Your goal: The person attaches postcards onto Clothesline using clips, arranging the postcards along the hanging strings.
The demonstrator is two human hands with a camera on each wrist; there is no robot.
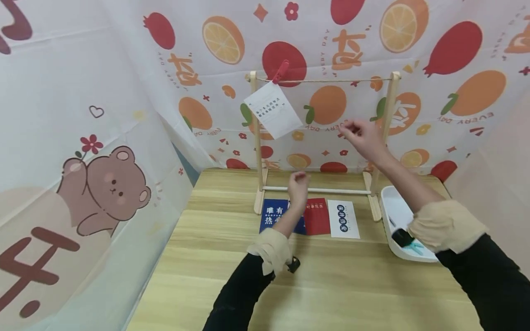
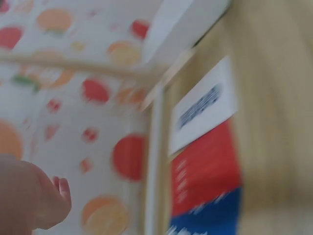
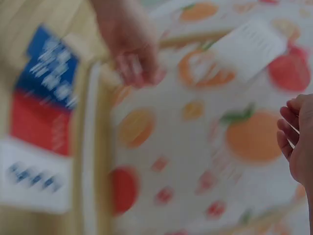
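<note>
A white card point(image 1: 273, 110) with printed text hangs tilted from the cord point(image 1: 331, 81) of a wooden stand, held by a red clothespin point(image 1: 281, 71). My left hand point(image 1: 298, 186) is over the row of cards at the stand's foot, fingers loosely bent and nothing in them. In the row lie blue cards point(image 1: 273, 212), a red card point(image 1: 318, 217) and a white card with dark blue round marks point(image 1: 343, 219); my left arm covers part of the blue ones. Raised near the stand's right post, my right hand point(image 1: 364, 140) has loosely curled, empty fingers point(image 3: 288, 125).
The wooden stand has two upright posts point(image 1: 387, 110) and a white lower bar point(image 1: 319, 190). At the right of the table point(image 1: 198, 276) sits a white tray point(image 1: 407, 253) with light-blue clothespins point(image 1: 415, 248) inside. A fruit-print curtain point(image 1: 244, 27) hangs behind.
</note>
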